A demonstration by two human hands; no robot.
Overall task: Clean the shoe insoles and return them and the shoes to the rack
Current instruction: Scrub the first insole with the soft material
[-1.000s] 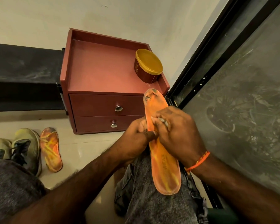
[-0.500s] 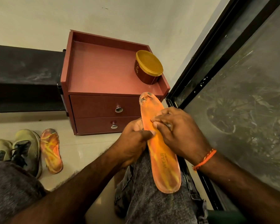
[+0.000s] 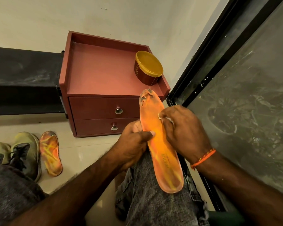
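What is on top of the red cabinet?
On the cabinet top, a lidded tub stands at the back right corner. The held insole tip covers a bit of the front right edge, so nothing can be seen there.

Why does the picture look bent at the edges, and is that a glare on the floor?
Head view: the wide-angle lens bows straight lines, so the window frame leans and the cabinet splays. Head view: the glossy floor tiles show soft reflections, not harsh glare. Head view: the held insole glows bright orange mid-length. The window pane looks hazy.
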